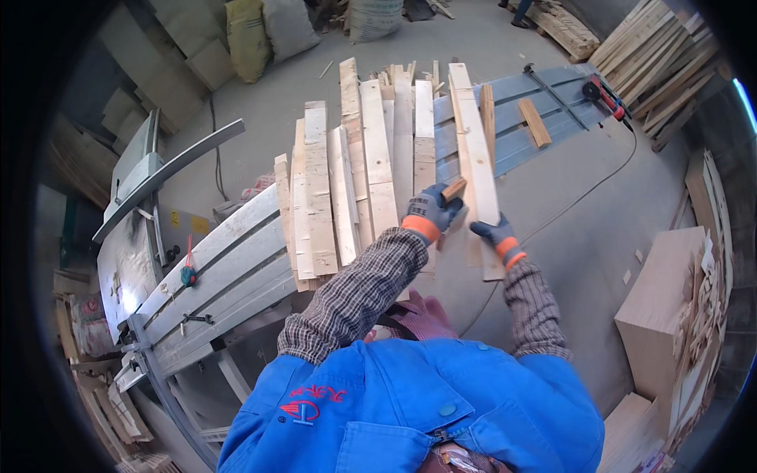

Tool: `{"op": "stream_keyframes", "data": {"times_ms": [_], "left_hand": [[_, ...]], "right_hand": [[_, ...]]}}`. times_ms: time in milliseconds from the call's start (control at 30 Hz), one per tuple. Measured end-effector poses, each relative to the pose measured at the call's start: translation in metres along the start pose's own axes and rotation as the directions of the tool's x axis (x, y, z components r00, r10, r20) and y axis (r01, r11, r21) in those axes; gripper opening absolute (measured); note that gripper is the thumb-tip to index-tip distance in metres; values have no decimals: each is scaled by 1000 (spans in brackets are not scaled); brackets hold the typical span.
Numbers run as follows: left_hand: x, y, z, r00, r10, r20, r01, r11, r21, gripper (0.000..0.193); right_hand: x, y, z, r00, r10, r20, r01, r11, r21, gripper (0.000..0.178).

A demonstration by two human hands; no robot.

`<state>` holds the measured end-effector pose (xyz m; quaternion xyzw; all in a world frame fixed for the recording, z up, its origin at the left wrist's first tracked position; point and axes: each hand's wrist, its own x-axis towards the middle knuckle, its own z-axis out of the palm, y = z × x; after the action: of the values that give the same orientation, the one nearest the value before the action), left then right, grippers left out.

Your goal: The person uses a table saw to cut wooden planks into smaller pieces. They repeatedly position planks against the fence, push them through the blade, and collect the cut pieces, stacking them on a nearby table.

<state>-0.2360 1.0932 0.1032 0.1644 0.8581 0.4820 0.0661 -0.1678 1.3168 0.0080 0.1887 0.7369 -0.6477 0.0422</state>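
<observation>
A long, pale wooden board (478, 150) stretches away from the person between two gloved hands, its near end just past the right hand and its far end well beyond both. The left hand (430, 207) lies to the left of the board, its fingers curled around a small piece of wood (453, 189) whose end shows above the glove; blur hides how far that piece runs. The right hand (494, 234) pinches the board's right edge close to the near end, thumb on top. The left forearm slants forward and to the right, while the right forearm reaches forward and tilts inward; both wear checked sleeves with orange glove cuffs. Left of the board and mostly beyond the left hand, a row of rough boards (319, 189) lies side by side across a grey slatted counter (229, 272). Just right of the board's far half is a narrower strip (487, 118). Farther ahead and to the right of the right hand, the counter carries a short wooden block (535, 123), a long bar clamp (556, 96) and a red-and-black power tool (605, 98) with a trailing cord. Well to the right of the right hand stands a large wooden box shape (658, 303). Sacks (248, 39) stand on the floor far ahead and left of the hands.
</observation>
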Motion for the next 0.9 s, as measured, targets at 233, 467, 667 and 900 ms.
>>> {"op": "stream_keyframes", "data": {"times_ms": [233, 467, 667, 900], "left_hand": [[45, 95, -136, 969, 107, -223, -187, 907, -376, 36], [206, 93, -294, 990, 112, -82, -135, 656, -742, 43], [276, -34, -295, 950, -266, -166, 258, 964, -70, 39], [238, -187, -219, 806, -518, -285, 586, 766, 265, 65]], "right_hand": [[-54, -59, -79, 991, 113, 71, -111, 993, -33, 69], [-104, -76, -94, 997, 71, 29, -71, 997, -20, 69], [-146, -94, -77, 996, 73, 48, -76, 994, 72, 66], [-161, -114, -58, 995, 100, 25, -102, 986, 130, 68]]}}
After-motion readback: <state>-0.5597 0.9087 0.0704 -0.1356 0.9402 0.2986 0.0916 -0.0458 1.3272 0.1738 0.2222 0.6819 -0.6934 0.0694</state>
